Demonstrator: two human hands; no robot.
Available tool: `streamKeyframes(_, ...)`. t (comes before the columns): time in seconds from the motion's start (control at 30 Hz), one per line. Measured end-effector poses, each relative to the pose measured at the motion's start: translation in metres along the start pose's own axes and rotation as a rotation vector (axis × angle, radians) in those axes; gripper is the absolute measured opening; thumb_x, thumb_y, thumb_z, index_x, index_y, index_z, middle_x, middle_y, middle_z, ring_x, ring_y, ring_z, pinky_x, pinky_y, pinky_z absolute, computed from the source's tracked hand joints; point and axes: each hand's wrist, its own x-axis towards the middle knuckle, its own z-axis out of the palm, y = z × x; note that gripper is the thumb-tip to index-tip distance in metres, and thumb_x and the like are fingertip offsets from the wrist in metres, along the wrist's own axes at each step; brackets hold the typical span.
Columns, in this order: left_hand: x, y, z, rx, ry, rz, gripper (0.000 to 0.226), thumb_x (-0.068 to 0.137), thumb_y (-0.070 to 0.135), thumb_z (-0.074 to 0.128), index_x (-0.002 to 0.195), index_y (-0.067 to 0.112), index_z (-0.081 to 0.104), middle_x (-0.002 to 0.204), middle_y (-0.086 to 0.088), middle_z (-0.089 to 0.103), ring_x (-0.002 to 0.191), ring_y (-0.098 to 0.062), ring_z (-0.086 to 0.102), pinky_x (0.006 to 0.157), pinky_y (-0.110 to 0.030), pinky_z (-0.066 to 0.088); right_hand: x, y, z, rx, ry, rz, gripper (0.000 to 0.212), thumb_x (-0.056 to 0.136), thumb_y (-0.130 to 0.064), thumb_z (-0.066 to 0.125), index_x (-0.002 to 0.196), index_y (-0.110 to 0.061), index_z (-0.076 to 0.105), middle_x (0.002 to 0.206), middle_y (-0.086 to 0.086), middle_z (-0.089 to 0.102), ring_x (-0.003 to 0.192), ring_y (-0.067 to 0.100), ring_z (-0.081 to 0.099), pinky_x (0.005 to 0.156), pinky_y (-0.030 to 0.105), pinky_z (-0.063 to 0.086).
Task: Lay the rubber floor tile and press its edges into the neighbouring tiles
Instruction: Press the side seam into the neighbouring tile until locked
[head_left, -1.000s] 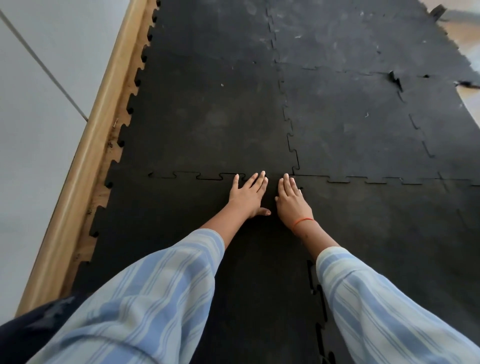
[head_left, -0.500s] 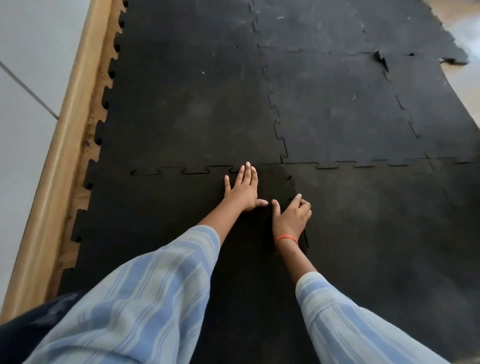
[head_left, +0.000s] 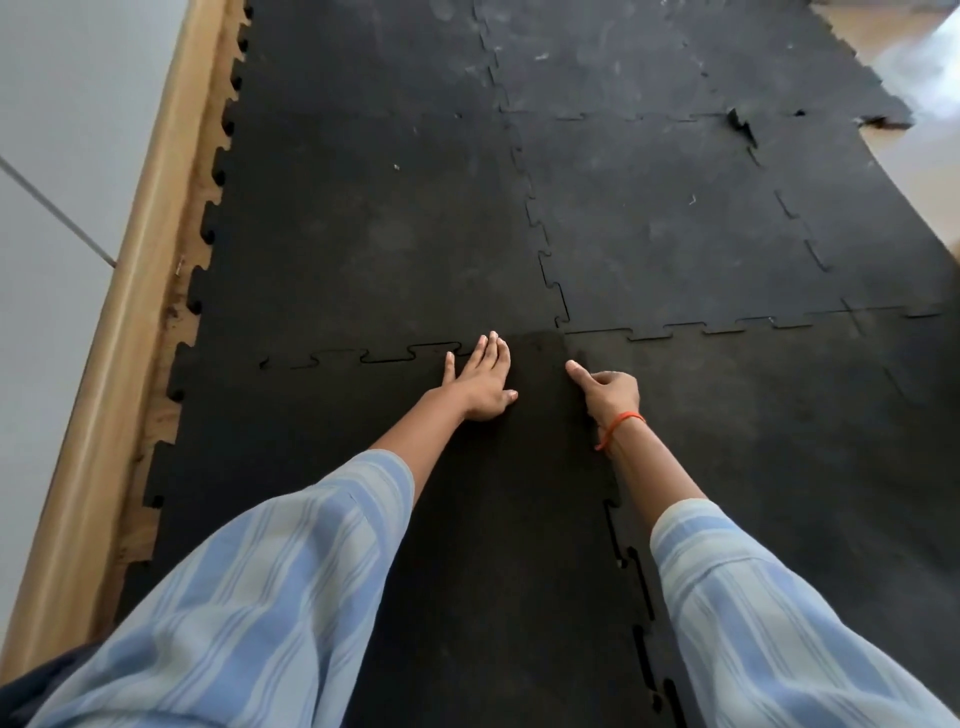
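Note:
A black rubber floor tile (head_left: 322, 441) with puzzle-cut edges lies under my arms, between the neighbouring tiles ahead (head_left: 374, 234) and to the right (head_left: 779, 441). My left hand (head_left: 480, 382) lies flat on its far edge, fingers together, just right of a stretch of open seam (head_left: 410, 354). My right hand (head_left: 608, 392) rests on the tile's right seam with fingers curled and the thumb pointing forward; it holds nothing. Lower down, the right seam (head_left: 641, 597) shows dark gaps between the tabs.
A wooden skirting board (head_left: 130, 322) and grey wall run along the left, with a strip of bare floor beside the tabs. More black tiles stretch ahead; one lifted corner (head_left: 740, 122) sticks up far right. Light wooden floor (head_left: 893, 47) shows at top right.
My right hand has left the far edge, drawn back and to the right onto the side seam, and curled its fingers. My left hand stays flat near the far seam.

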Motion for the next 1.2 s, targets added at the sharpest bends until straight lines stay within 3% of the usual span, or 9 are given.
streamKeyframes(0.33, 0.009, 0.006, -0.004, 0.017, 0.010, 0.033, 0.075, 0.102, 0.027, 0.036, 0.149, 0.018, -0.021, 0.157, 0.000, -0.029, 0.144, -0.016, -0.025, 0.112, -0.054, -0.016, 0.010, 0.001, 0.007, 0.172, 0.039, 0.061, 0.037, 0.073, -0.039, 0.080, 0.058, -0.011, 0.060, 0.066, 0.005, 0.060, 0.064, 0.019, 0.056, 0.072, 0.035, 0.053)
streamKeyframes(0.47, 0.031, 0.074, 0.006, 0.004, 0.061, 0.219, 0.073, 0.096, 0.002, 0.030, 0.152, 0.019, -0.015, 0.160, 0.005, -0.021, 0.147, -0.014, -0.016, 0.113, -0.053, -0.014, 0.020, 0.001, 0.005, -0.063, 0.077, -0.028, 0.020, 0.086, -0.025, 0.067, 0.074, -0.010, 0.069, 0.081, 0.014, 0.068, 0.077, 0.025, 0.062, 0.069, 0.030, 0.047)
streamKeyframes(0.53, 0.039, 0.085, 0.003, -0.107, 0.022, 0.207, 0.077, 0.093, -0.003, 0.030, 0.151, 0.015, -0.018, 0.160, 0.001, -0.021, 0.147, -0.012, -0.015, 0.115, -0.048, -0.015, 0.024, 0.001, -0.003, -0.165, 0.034, -0.060, 0.022, 0.087, -0.027, 0.065, 0.087, -0.007, 0.073, 0.083, 0.016, 0.070, 0.067, 0.024, 0.062, 0.067, 0.031, 0.050)
streamKeyframes(0.63, 0.034, 0.068, -0.003, -0.199, -0.015, 0.238, 0.078, 0.092, -0.007, 0.032, 0.151, 0.012, -0.016, 0.161, -0.002, -0.016, 0.148, -0.012, -0.011, 0.116, -0.037, -0.012, 0.022, 0.002, -0.009, -0.238, -0.039, -0.063, 0.035, 0.082, -0.045, 0.069, 0.082, -0.010, 0.073, 0.072, 0.009, 0.068, 0.051, 0.017, 0.056, 0.063, 0.029, 0.050)
streamKeyframes(0.9, 0.016, 0.011, 0.016, 0.226, 0.142, 0.132, 0.063, 0.103, 0.043, 0.020, 0.152, 0.023, -0.014, 0.158, 0.004, -0.025, 0.146, -0.012, -0.017, 0.118, -0.038, -0.008, -0.003, 0.007, -0.012, 0.020, 0.097, -0.063, 0.025, 0.069, -0.047, 0.079, 0.080, -0.024, 0.077, 0.066, -0.013, 0.069, 0.055, 0.006, 0.067, 0.072, 0.026, 0.056)
streamKeyframes(0.97, 0.014, 0.010, 0.016, 0.254, 0.129, 0.139, 0.062, 0.103, 0.043, 0.019, 0.151, 0.024, -0.015, 0.158, 0.004, -0.026, 0.146, -0.012, -0.018, 0.118, -0.039, -0.007, -0.017, 0.018, -0.008, 0.007, 0.246, -0.141, 0.015, 0.080, -0.033, 0.073, 0.088, -0.021, 0.077, 0.080, -0.003, 0.074, 0.072, 0.015, 0.072, 0.083, 0.027, 0.054)
streamKeyframes(1.03, 0.013, 0.011, 0.017, 0.272, 0.129, 0.140, 0.062, 0.103, 0.043, 0.018, 0.151, 0.024, -0.015, 0.157, 0.004, -0.026, 0.146, -0.012, -0.019, 0.119, -0.040, -0.007, -0.029, 0.031, -0.002, -0.283, 0.330, -0.438, 0.023, 0.091, -0.014, 0.060, 0.111, -0.010, 0.071, 0.109, 0.011, 0.071, 0.101, 0.027, 0.068, 0.090, 0.031, 0.049)
streamKeyframes(1.1, 0.013, 0.010, 0.018, 0.279, 0.137, 0.144, 0.062, 0.103, 0.043, 0.017, 0.151, 0.024, -0.016, 0.157, 0.004, -0.027, 0.146, -0.013, -0.020, 0.119, -0.040, -0.008, -0.034, 0.043, 0.003, -0.605, 0.192, -0.716, 0.039, 0.098, -0.006, 0.046, 0.136, -0.001, 0.050, 0.142, 0.019, 0.050, 0.131, 0.030, 0.048, 0.108, 0.037, 0.038)
streamKeyframes(1.2, 0.014, 0.007, 0.021, 0.301, 0.148, 0.154, 0.061, 0.102, 0.045, 0.015, 0.150, 0.025, -0.017, 0.156, 0.004, -0.029, 0.145, -0.013, -0.021, 0.118, -0.040, -0.010, -0.026, 0.055, 0.007, -0.798, 0.002, -0.718, 0.052, 0.104, -0.023, 0.028, 0.151, -0.007, 0.013, 0.162, 0.006, 0.004, 0.150, 0.018, 0.007, 0.121, 0.036, 0.009)
